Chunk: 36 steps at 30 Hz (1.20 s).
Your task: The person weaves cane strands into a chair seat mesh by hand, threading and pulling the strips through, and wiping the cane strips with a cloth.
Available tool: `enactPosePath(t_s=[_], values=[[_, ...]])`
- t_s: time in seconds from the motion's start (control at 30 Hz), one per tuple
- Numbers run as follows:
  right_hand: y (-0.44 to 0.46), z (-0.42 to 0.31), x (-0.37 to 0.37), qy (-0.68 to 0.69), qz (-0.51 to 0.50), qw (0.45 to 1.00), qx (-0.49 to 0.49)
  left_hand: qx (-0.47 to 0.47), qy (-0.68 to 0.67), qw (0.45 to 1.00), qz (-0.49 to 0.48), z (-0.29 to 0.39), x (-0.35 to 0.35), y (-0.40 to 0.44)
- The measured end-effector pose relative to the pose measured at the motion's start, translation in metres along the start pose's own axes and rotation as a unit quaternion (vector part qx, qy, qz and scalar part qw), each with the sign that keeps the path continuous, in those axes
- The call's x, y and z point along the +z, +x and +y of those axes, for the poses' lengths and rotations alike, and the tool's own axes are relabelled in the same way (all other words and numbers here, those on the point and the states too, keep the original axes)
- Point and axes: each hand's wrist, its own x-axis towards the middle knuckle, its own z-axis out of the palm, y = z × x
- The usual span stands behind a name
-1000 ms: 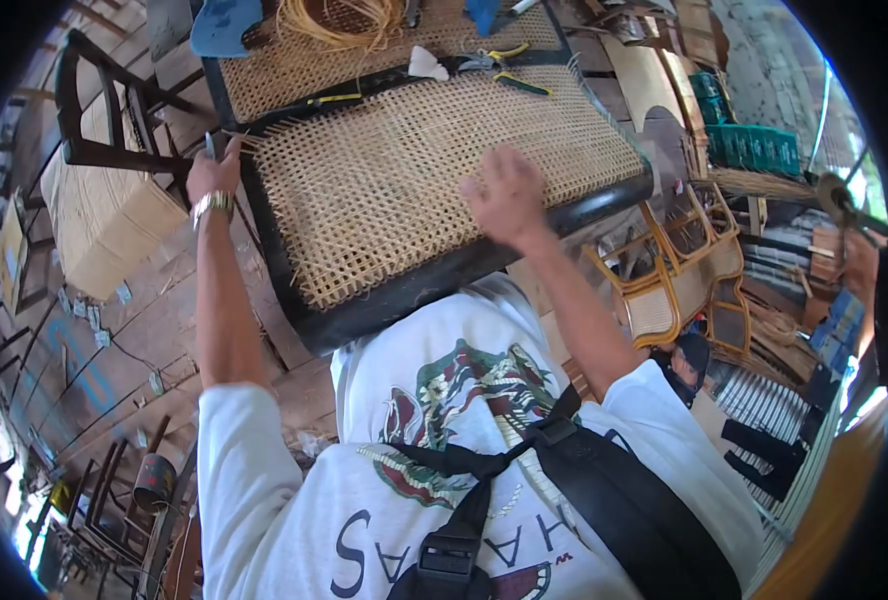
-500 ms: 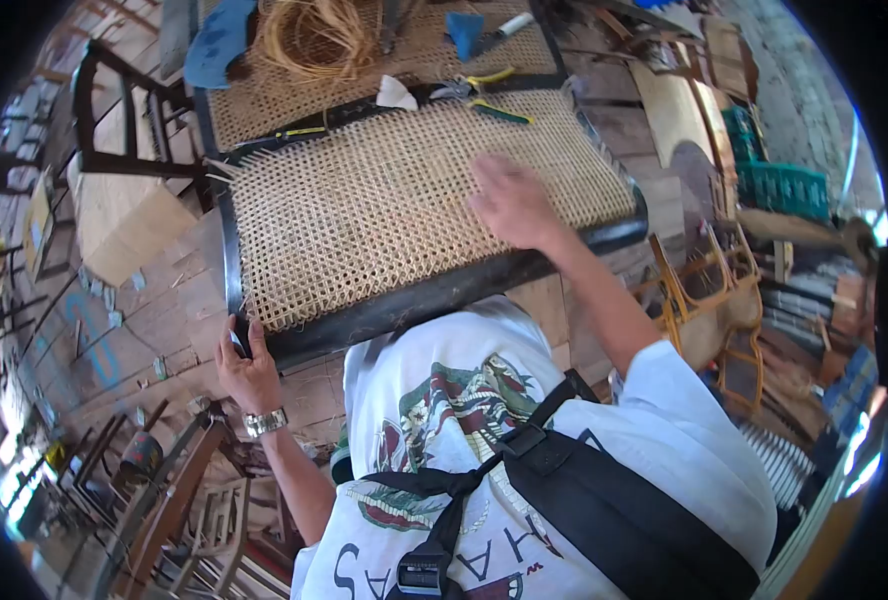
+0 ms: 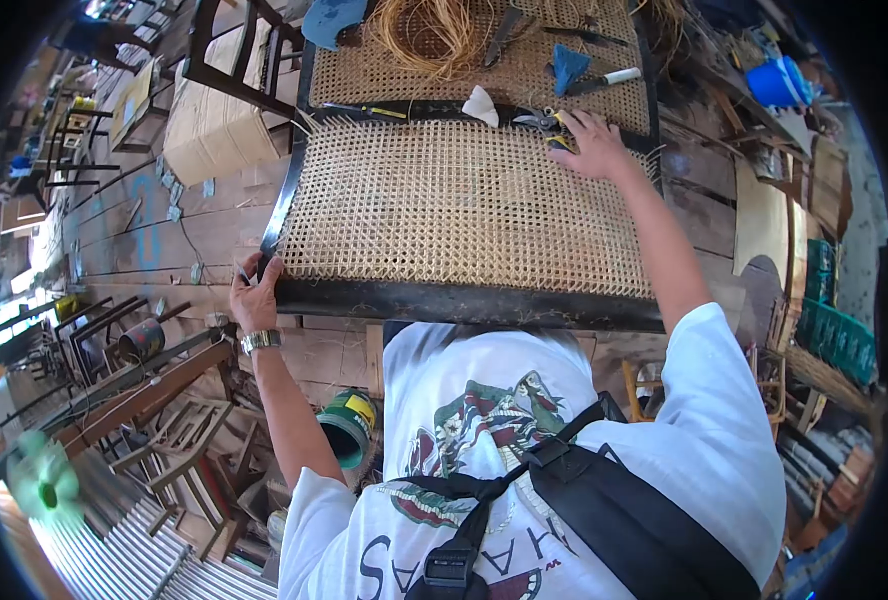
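Note:
Woven cane webbing (image 3: 464, 205) with loose strand ends stretches across a black frame (image 3: 444, 300) in front of me. My left hand (image 3: 255, 295) is closed around the frame's near left corner. On the far rail, my right hand (image 3: 596, 145) reaches over pliers (image 3: 537, 121) with yellow handles, its fingers apart and touching or just above the handles. Part of the pliers is hidden under that hand. A white piece of cloth or paper (image 3: 481, 106) lies to their left. Farther left rests a thin yellow-and-black tool (image 3: 364, 110).
Beyond lies a second cane panel (image 3: 424, 85), bearing a coil of cane strands (image 3: 429, 40), a blue scrap (image 3: 569, 68) and a white-ended tool (image 3: 619, 77). A dark chair frame (image 3: 226, 85) stands at left. A green bucket (image 3: 348, 425) sits near my left arm.
My right hand has moved from above the webbing to the pliers at the far rail. My left hand stays at the frame corner. The whole view has turned and shifted.

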Motion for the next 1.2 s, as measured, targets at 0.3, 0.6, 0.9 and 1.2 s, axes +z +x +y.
enactPosePath(t_s=[0.3,0.6,0.9,1.2], values=[[-0.028,0.002,0.004,0.014,0.062,0.998,0.015,0.089,0.460,0.882,-0.056,0.089,0.000,0.011],[-0.091,-0.051,0.037,0.024,0.153,0.976,0.154,0.164,0.343,0.872,-0.309,0.132,0.144,0.067],[-0.101,-0.182,0.006,0.171,0.163,0.968,0.084,0.184,0.293,0.830,-0.438,0.128,0.139,0.043],[-0.018,-0.210,0.010,0.139,0.071,0.986,0.066,0.167,0.186,0.916,-0.314,0.071,0.003,0.072]])
